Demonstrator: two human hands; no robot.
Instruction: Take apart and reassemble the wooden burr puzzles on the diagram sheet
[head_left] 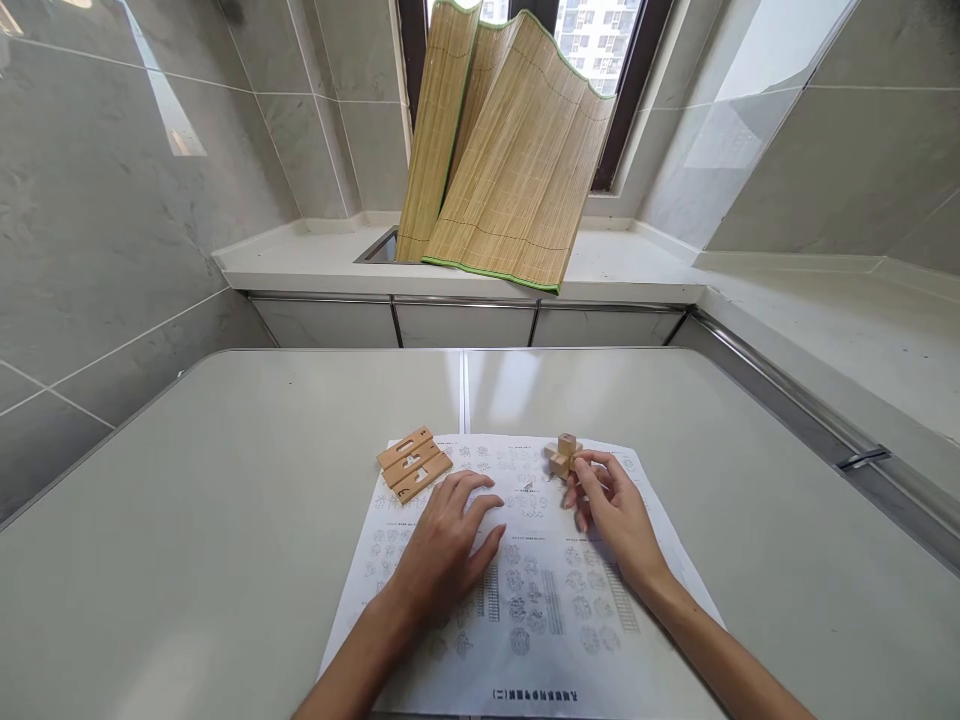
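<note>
On the printed paper sheet [517,660], my left hand [454,530] rests palm down with its fingers apart and nothing in them. Just beyond its knuckles, at the sheet's upper left corner, lie three flat wooden puzzle pieces with cut-out slots [415,464], side by side. My right hand [611,505] reaches to the sheet's upper right part. Its thumb and index finger pinch the near right end of a small wooden burr puzzle [560,458], made of crossed blocks. The other fingers curl beneath, partly hidden.
The sheet lies on a pale glossy table [225,540] with a seam down its middle. Behind the table runs a white ledge [315,265], where a folded bamboo mat [517,160] leans against the window. Tiled walls stand on both sides, and a metal rail [787,390] runs along the right.
</note>
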